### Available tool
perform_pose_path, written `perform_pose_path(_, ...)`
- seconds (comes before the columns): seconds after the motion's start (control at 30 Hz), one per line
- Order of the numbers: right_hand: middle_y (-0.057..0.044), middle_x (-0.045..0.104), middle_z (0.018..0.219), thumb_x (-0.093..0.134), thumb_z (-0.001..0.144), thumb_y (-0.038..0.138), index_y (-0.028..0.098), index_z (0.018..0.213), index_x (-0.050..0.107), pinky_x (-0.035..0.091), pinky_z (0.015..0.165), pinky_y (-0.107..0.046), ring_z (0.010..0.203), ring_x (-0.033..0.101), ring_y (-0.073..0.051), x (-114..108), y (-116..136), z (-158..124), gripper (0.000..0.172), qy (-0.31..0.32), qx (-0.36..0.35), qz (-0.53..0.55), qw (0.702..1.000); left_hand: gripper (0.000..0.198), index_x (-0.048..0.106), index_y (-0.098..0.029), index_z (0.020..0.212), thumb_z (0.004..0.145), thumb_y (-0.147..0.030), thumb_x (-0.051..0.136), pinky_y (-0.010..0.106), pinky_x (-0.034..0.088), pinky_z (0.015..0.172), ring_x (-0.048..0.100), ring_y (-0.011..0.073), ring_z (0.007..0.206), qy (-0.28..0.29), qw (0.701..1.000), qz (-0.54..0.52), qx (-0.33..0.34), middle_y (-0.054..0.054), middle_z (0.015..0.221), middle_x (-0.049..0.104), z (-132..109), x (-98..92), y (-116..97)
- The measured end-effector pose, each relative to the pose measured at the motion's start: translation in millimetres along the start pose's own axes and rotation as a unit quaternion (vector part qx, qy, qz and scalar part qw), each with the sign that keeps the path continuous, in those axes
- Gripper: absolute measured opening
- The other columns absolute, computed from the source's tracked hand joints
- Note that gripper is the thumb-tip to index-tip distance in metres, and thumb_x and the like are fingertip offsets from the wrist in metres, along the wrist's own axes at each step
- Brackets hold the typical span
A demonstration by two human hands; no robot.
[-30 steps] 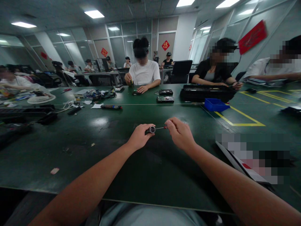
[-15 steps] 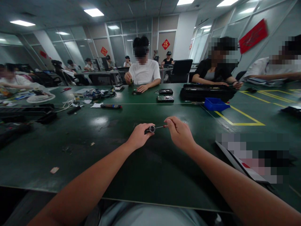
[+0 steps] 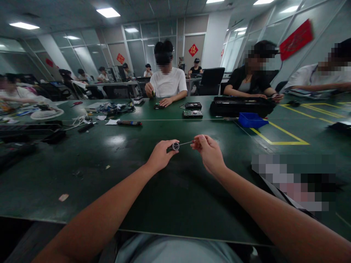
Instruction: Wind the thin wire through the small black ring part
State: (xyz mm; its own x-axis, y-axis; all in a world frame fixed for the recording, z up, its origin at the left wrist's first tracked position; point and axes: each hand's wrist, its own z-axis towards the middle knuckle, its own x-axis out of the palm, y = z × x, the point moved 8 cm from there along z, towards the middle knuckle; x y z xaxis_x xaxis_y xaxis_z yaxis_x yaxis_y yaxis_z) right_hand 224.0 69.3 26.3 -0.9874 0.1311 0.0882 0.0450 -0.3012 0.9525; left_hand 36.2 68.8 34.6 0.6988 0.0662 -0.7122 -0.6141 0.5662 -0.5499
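Between the thumb and fingers of my left hand (image 3: 161, 155) is a small dark part with a round, silvery-rimmed end (image 3: 176, 146) facing me; its exact kind is unclear. My right hand (image 3: 210, 151) pinches the reddish handle of a thin screwdriver (image 3: 186, 143). The metal shaft runs left from my right fingers and tilts slightly down, its tip at or very close to the round end. Whether the tip touches inside cannot be made out. Both hands are held over the green table (image 3: 170, 208).
Across the table a person (image 3: 168, 82) handles a small dark device. Hard drives (image 3: 192, 114), a long black casing (image 3: 242, 106) and a blue tray (image 3: 252, 119) lie beyond my hands. A dark electric screwdriver (image 3: 129, 123) and cables are at left; a blurred-out item lies right.
Both hands have risen slightly, the left shifting a little left. My right fingers have turned on the handle, and the screwdriver shaft now slopes more steeply.
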Motion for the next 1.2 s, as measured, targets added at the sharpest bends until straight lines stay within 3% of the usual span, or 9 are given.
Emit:
perform_pose_path(0.13,-0.001,0.058,0.064,0.052,0.089,0.054,0.023,0.079,0.057,0.058,0.068,-0.041,0.058,0.059,-0.019,1.5,-18.3,3.9,0.033,0.026,0.092,0.04,0.995,0.033,0.065,-0.026,0.122,0.089,-0.025,0.067,0.043,0.04,0.103,0.06,0.0237,0.114,0.019,0.999,0.033,0.027,0.004,0.121,0.07,2.9,0.9,-3.2)
perform_pose_path(0.2,-0.001,0.058,0.064,0.054,0.088,0.051,0.023,0.077,0.057,0.058,0.064,-0.039,0.056,0.057,-0.017,-2.1,-19.4,3.2,0.031,0.001,0.098,0.033,0.995,0.033,0.065,-0.026,0.121,0.088,-0.025,0.068,0.045,0.04,0.102,0.061,0.0242,0.11,0.029,0.998,0.053,0.014,0.004,0.117,0.071,3.5,3.7,0.0)
perform_pose_path(0.3,-0.003,0.064,0.073,0.053,0.09,0.046,0.022,0.082,0.06,0.055,0.064,-0.035,0.063,0.06,-0.017,-5.8,-5.5,-0.3,0.026,-0.035,0.035,-0.003,0.999,0.034,0.065,-0.025,0.122,0.088,-0.026,0.069,0.044,0.04,0.1,0.062,0.0239,0.106,0.038,0.998,0.055,-0.001,0.004,0.115,0.071,2.6,8.3,4.3)
perform_pose_path(0.43,-0.004,0.066,0.078,0.048,0.094,0.042,0.022,0.09,0.059,0.053,0.069,-0.035,0.07,0.063,-0.018,-4.6,19.9,-7.7,0.024,-0.038,-0.045,-0.076,0.995,0.035,0.065,-0.025,0.123,0.088,-0.026,0.069,0.043,0.041,0.101,0.061,0.0233,0.108,0.036,0.999,0.035,-0.001,0.004,0.117,0.071,0.9,10.1,5.7)
perform_pose_path(0.6,-0.004,0.067,0.079,0.046,0.096,0.042,0.022,0.093,0.058,0.052,0.07,-0.035,0.072,0.064,-0.018,-1.1,34.3,-12.1,0.024,-0.014,-0.082,-0.161,0.983,0.038,0.064,-0.026,0.125,0.088,-0.027,0.07,0.043,0.041,0.101,0.06,0.0241,0.111,0.029,0.999,0.027,0.001,0.004,0.12,0.07,0.4,7.8,1.7)
perform_pose_path(0.93,-0.005,0.07,0.081,0.045,0.097,0.043,0.022,0.095,0.06,0.05,0.071,-0.035,0.074,0.066,-0.019,2.5,37.2,-15.2,0.026,-0.002,-0.106,-0.183,0.977,0.038,0.065,-0.026,0.125,0.087,-0.028,0.071,0.043,0.043,0.1,0.061,0.0253,0.112,0.027,0.999,0.019,0.0,0.005,0.122,0.069,-1.3,8.5,-0.5)
perform_pose_path(1.2,0.001,0.058,0.053,0.06,0.088,0.053,0.022,0.064,0.058,0.035,0.053,-0.029,0.049,0.051,-0.014,-0.5,52.9,-16.4,0.04,-0.021,-0.129,-0.319,0.939,0.038,0.066,-0.026,0.123,0.086,-0.028,0.072,0.042,0.043,0.1,0.061,0.0245,0.111,0.029,0.999,0.019,0.003,0.004,0.121,0.069,-1.6,9.0,-1.0)
